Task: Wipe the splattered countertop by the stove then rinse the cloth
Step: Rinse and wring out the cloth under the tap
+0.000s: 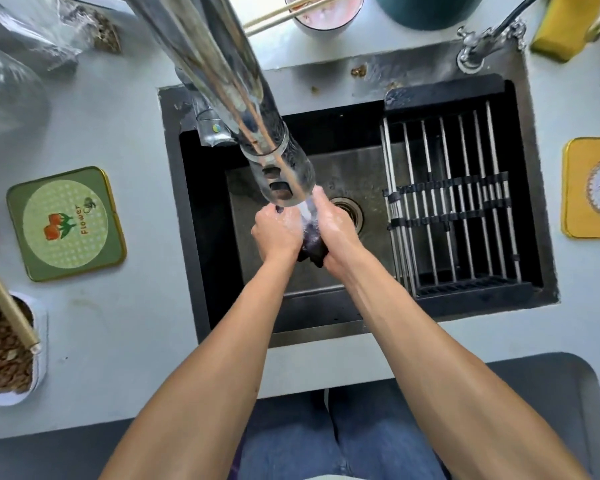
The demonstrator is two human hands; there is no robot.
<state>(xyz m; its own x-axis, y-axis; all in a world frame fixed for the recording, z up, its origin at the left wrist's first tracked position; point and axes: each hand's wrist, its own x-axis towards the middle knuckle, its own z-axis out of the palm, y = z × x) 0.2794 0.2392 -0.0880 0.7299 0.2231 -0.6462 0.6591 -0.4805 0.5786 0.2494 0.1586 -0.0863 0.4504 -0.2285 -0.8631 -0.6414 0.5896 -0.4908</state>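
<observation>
A dark, bunched cloth (313,244) is squeezed between both my hands over the black sink (208,237). My left hand (276,233) grips its left side and my right hand (336,226) its right side. Water streams from the chrome faucet head (281,174) straight onto the cloth between my hands. Most of the cloth is hidden by my fingers. The sink drain (350,211) lies just behind my right hand.
A metal drying rack (458,202) fills the sink's right part. A green square coaster (66,223) and a container of brown pieces (4,351) with a handle sit on the left counter. A yellow coaster (593,188) sits right; a cup with chopsticks (323,12) behind.
</observation>
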